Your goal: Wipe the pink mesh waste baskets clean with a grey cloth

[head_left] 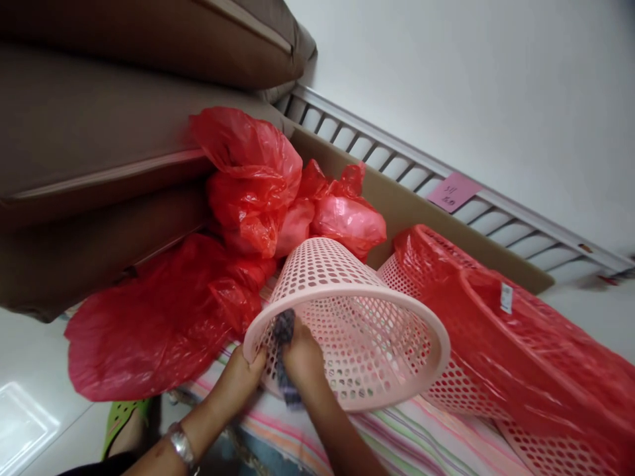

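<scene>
A pink perforated plastic basket (342, 289) lies tipped on its side, its wide mouth facing me. My left hand (248, 370) grips the basket's rim at the left, the thumb over the edge. Just inside the mouth, my right hand (303, 354) is closed around a dark patterned cloth (284, 370), which is pressed near the rim and hangs down below it. Beneath the basket is a striped cloth (278, 430) in pink, white and green.
Red plastic bags (163, 330) are heaped at the left and behind the basket. More pink baskets (461, 387), partly covered by red plastic, lie at the right. Thick brown cushions (99, 125) are stacked at upper left. A slatted rail (381, 158) with a pink note (454, 192) runs along the wall.
</scene>
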Demonstrator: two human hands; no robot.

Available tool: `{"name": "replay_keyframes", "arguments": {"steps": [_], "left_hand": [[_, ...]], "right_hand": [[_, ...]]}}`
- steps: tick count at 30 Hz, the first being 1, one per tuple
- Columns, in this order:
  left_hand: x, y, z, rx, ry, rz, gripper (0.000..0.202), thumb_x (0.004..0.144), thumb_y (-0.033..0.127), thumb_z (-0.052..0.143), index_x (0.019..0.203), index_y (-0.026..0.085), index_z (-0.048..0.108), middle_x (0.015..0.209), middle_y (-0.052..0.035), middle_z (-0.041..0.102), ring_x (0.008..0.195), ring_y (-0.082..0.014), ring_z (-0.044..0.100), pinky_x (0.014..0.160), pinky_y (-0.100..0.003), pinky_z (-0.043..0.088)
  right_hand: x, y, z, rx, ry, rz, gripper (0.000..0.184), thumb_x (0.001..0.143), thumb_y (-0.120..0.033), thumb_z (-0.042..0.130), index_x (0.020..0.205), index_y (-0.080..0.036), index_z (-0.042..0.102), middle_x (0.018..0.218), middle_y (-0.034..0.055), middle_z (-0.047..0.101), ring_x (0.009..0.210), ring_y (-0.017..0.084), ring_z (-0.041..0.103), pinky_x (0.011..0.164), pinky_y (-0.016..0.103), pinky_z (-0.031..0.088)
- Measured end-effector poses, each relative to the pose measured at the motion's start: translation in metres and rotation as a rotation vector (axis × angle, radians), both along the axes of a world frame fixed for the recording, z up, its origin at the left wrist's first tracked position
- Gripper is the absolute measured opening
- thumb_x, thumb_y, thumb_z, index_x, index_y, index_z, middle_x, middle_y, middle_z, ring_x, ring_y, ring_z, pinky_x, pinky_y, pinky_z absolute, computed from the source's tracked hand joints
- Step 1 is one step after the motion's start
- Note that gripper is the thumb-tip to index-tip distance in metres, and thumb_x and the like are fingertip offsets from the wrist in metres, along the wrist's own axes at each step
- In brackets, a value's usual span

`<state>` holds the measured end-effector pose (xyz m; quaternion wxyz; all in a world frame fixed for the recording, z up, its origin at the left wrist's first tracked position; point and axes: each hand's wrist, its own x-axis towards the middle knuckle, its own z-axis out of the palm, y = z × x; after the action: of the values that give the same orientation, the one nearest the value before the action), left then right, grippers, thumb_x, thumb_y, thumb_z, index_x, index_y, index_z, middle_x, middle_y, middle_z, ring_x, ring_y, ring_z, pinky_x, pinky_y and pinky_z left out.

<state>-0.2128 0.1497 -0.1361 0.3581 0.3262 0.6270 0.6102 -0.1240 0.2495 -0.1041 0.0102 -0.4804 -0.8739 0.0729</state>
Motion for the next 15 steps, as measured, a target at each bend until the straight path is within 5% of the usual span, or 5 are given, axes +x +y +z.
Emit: {"name": "replay_keyframes", "arguments": {"steps": [4, 7, 11, 15], "left_hand": [[-0.002, -0.003, 0.005, -0.04, 0.047, 0.02, 0.032, 0.081, 0.032, 0.043, 0.089, 0.012, 0.066, 0.079, -0.0071, 0.072, 0.086, -0.0246, 0.065, 0.077, -0.032, 0.051], [-0.012, -0.008, 0.014, -0.028, 0.094, 0.08, 0.028, 0.078, 0.032, 0.047, 0.088, 0.013, 0.065, 0.078, -0.0055, 0.072, 0.08, -0.0239, 0.066, 0.072, -0.03, 0.052], [-0.026, -0.006, 0.014, -0.035, 0.052, 0.111, 0.033, 0.076, 0.036, 0.049, 0.085, 0.009, 0.066, 0.079, -0.0096, 0.073, 0.078, -0.0257, 0.068, 0.069, -0.031, 0.052], [-0.024, 0.0, 0.007, -0.015, -0.008, 0.03, 0.039, 0.077, 0.036, 0.047, 0.095, 0.006, 0.066, 0.087, -0.0117, 0.073, 0.087, -0.0262, 0.067, 0.077, -0.032, 0.052]], "right_hand": [[0.039, -0.062, -0.002, -0.055, -0.071, 0.049, 0.062, 0.064, -0.007, 0.048, 0.125, -0.018, 0.045, 0.117, 0.0124, 0.057, 0.106, 0.026, 0.055, 0.089, 0.033, 0.042], [0.054, -0.079, -0.001, -0.067, -0.113, 0.056, 0.062, 0.063, -0.005, 0.046, 0.124, -0.018, 0.048, 0.115, 0.0129, 0.058, 0.107, 0.026, 0.054, 0.091, 0.034, 0.041], [0.049, -0.062, 0.003, -0.074, -0.091, 0.055, 0.058, 0.064, -0.007, 0.046, 0.121, -0.02, 0.048, 0.108, 0.0108, 0.061, 0.099, 0.025, 0.059, 0.084, 0.033, 0.044], [0.019, -0.012, 0.003, -0.029, -0.021, -0.069, 0.046, 0.073, -0.016, 0.046, 0.119, -0.016, 0.047, 0.099, 0.0114, 0.065, 0.09, 0.025, 0.063, 0.073, 0.032, 0.046]]}}
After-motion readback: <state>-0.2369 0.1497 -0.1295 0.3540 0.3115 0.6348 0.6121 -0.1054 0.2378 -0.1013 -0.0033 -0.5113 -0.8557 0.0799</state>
